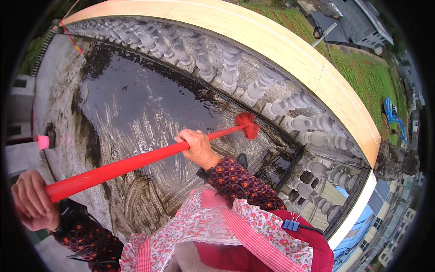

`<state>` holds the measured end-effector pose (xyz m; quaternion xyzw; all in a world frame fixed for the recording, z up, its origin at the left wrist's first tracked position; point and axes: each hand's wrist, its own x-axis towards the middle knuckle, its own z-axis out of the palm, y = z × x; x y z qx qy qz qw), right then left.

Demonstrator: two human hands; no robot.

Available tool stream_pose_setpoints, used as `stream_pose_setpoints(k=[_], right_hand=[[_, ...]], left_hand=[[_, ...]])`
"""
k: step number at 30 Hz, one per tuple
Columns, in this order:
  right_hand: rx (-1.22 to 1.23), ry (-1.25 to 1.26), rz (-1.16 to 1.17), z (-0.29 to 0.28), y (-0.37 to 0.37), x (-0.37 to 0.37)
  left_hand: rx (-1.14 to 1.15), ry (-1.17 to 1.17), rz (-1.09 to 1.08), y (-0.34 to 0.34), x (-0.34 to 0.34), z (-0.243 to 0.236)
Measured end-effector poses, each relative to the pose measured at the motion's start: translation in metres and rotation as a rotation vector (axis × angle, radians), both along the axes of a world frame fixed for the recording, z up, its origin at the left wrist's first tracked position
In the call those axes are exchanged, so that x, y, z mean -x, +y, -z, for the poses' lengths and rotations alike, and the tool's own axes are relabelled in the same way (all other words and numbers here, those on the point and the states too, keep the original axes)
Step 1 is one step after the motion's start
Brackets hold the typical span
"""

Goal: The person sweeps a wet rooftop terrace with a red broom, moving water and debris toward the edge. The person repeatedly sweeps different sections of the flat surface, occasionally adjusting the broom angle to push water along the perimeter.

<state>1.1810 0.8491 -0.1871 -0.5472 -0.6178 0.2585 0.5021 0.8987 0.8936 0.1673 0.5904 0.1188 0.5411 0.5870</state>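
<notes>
A red-handled broom (136, 162) with red bristles slants across the view from the lower left up to the right. My left hand (34, 199) is closed round the thick upper end of its handle. Farther down the handle, my right hand (199, 147) grips it with fingers wrapped over. The broom's bristles (247, 125) meet the wet floor beside the foot of the balustrade. Dark, dirty water (145, 97) covers much of the concrete floor, and pale streaks run through the muddy film nearer to me.
A grey stone balustrade (231, 68) with a broad cream rail (253, 25) curves along the far and right sides. Beyond it lie green plots and buildings. A pink container (43, 142) stands at the left. Another long red handle (70, 37) leans at the far left corner.
</notes>
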Motion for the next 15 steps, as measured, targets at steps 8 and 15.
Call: stream_pose_setpoints(k=[8,15], right_hand=[[-0.002,-0.043,-0.088,0.068,0.054,0.058],[-0.072,0.129,-0.220,0.017,0.133,0.116]], left_hand=[[0.036,-0.026,-0.261,-0.001,0.041,0.040],[-1.593,1.540,-0.868,-0.033,0.028,-0.031]])
